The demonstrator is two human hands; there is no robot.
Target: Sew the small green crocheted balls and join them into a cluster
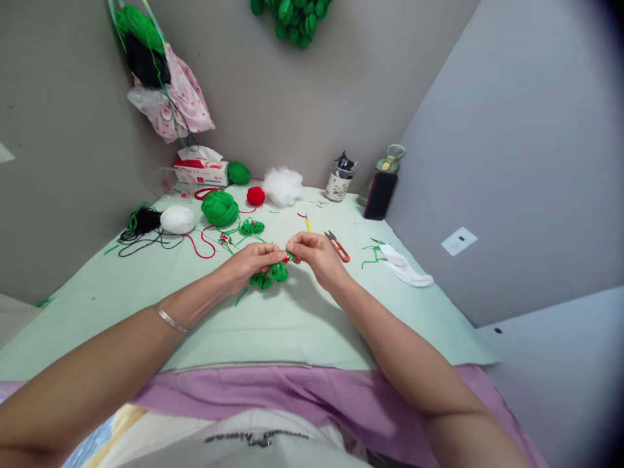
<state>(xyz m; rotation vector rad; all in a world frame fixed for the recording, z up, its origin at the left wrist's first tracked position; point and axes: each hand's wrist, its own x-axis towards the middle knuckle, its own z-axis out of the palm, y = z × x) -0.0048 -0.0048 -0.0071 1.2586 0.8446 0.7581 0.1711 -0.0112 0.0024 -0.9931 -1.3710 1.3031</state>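
Over the middle of the pale green table, my left hand pinches a green and red crochet piece, whose green looped parts hang below the fingers. My right hand closes its fingertips on the right end of the same piece, where a bit of red shows. Just beyond my right hand lies a yellow-handled crochet hook. Orange thread snips rest to its right. Behind my left hand sits another small green crochet piece, with loose yarn around it.
Green yarn, white yarn, black yarn and a red ball stand at the back left. White stuffing, a pen cup, a phone and a bottle line the wall. White cloth lies right.
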